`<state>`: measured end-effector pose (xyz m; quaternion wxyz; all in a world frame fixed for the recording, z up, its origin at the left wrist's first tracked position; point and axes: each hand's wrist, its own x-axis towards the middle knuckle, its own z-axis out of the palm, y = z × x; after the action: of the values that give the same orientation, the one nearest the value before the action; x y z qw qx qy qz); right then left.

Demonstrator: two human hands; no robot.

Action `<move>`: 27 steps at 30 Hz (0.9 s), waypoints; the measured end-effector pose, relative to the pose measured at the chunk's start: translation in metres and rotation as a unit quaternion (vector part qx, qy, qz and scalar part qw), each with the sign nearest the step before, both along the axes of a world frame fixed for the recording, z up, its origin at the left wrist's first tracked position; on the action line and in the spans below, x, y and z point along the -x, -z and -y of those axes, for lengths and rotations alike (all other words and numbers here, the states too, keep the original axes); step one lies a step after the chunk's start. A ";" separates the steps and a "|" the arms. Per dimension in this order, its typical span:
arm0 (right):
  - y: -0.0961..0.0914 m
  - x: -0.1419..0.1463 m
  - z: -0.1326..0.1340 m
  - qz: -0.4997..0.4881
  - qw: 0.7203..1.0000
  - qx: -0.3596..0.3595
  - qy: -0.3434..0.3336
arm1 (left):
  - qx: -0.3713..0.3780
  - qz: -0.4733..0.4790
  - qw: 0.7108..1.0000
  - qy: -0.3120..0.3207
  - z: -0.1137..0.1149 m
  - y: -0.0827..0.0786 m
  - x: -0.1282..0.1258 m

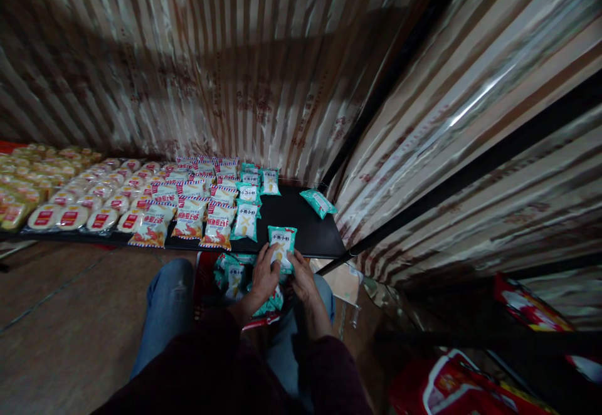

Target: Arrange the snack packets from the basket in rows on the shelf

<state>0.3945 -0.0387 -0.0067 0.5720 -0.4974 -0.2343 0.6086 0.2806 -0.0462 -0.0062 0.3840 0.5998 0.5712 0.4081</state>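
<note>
Between my two hands I hold a teal-and-white snack bag (282, 243) upright at the front edge of the black shelf. My left hand (266, 275) grips its lower left side, and my right hand (301, 273) its lower right side. Left of it, a column of matching teal snack bags (246, 219) lies on the shelf, with another teal bag (270, 182) at the back. A single teal bag (318, 203) rests tilted at the right end. Below my hands, more teal bags (235, 280) fill a red container between my knees.
The black shelf (301, 214) carries rows of orange-and-white snack bags (218, 224), round packaged cakes (103, 219) and yellow packs (14, 213). Patterned curtains (211, 57) hang behind. Black frame bars (399, 225) slant on the right, and red bags (451, 380) lie low at right.
</note>
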 end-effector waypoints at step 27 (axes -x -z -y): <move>-0.002 0.002 -0.002 0.016 0.999 0.006 0.046 | -0.046 -0.006 0.997 -0.066 -0.007 -0.010 0.000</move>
<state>0.3926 -0.0371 -0.0049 0.5925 -0.5207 -0.2163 0.5753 0.2808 -0.0392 0.0036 0.3254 0.5802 0.5922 0.4547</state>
